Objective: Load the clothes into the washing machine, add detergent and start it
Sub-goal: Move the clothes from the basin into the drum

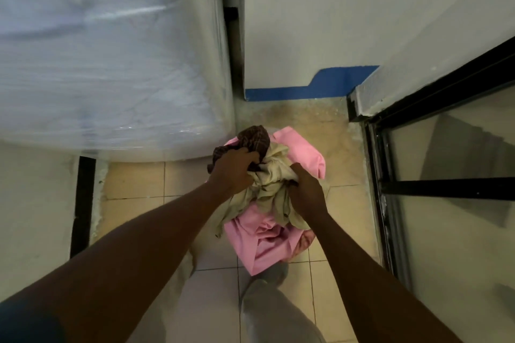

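Observation:
A heap of clothes lies low over the tiled floor in front of me: a pink garment [301, 153] underneath, a beige garment [274, 191] on top and a dark brown checked cloth [255, 139] at the far side. My left hand [232, 170] is shut on the checked cloth and the beige fabric. My right hand [305, 189] grips the beige garment from the right. Whatever holds the heap is hidden by the pink garment. To my left stands a large white appliance wrapped in clear plastic film [111, 64]; its lid and controls cannot be made out.
A white wall with a blue skirting strip [315, 86] closes the far side. On the right is a black-framed glass door [446, 181]. My leg in grey trousers [267, 306] stands on the beige tiles [133, 181] just behind the heap.

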